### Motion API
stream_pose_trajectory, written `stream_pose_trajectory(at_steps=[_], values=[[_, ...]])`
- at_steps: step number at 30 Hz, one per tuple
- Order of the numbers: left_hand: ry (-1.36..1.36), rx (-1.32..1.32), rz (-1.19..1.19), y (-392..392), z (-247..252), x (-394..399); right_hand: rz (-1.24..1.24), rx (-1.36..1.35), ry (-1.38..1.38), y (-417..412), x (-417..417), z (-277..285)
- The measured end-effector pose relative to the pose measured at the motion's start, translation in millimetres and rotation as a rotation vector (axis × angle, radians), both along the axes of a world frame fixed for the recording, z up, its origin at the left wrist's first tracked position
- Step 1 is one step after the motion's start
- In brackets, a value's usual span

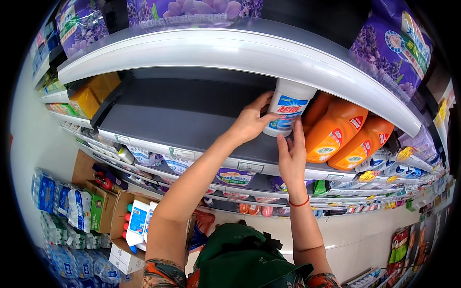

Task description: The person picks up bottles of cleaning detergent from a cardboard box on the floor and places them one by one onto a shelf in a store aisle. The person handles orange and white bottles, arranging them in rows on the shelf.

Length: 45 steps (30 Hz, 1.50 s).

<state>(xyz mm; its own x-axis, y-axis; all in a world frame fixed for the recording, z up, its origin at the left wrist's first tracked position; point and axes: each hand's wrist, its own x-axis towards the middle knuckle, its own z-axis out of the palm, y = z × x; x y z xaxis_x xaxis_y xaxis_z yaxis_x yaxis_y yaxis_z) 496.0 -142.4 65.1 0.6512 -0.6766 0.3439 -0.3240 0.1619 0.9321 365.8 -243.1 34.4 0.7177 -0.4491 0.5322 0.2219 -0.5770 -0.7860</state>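
A white plastic bottle with a blue and red label stands upright on the dark grey shelf, its top hidden behind the shelf edge above. My left hand is around its left side, the thumb across the front of the label. Against the bottle's lower right side rest the fingers of my right hand, and the thumb lies near its base. Immediately to the right, orange detergent bottles are lined up on the same shelf.
Purple bags of laundry powder sit on the shelf overhead, behind a white shelf edge. Lower shelves hold purple-and-white bags. At lower left, an open cardboard box holds white bottles, beside packs of bottled water.
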Motion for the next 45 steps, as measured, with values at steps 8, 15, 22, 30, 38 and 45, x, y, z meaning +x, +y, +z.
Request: stream_pose_trajectory(at_steps=[8,15,22,30,38,45], values=[[-0.003,0.07,0.02,-7,3,1,-0.046,-0.021,0.05,-1,-2,-3],[-0.053,0.045,0.075,-6,-7,-4,-0.017,-0.036,0.04,4,-7,1],[-0.025,0.027,0.088,9,-6,-23,0.019,-0.073,-0.011,18,-15,7],[0.072,-0.036,0.044,39,-4,-54,0.2,0.039,-0.029,47,-21,12],[0.134,-0.049,0.128,91,-7,-80,0.306,0.031,-0.051,82,-23,11],[0.225,-0.122,0.248,156,-19,-116,0.518,0.129,-0.038,123,-25,3]])
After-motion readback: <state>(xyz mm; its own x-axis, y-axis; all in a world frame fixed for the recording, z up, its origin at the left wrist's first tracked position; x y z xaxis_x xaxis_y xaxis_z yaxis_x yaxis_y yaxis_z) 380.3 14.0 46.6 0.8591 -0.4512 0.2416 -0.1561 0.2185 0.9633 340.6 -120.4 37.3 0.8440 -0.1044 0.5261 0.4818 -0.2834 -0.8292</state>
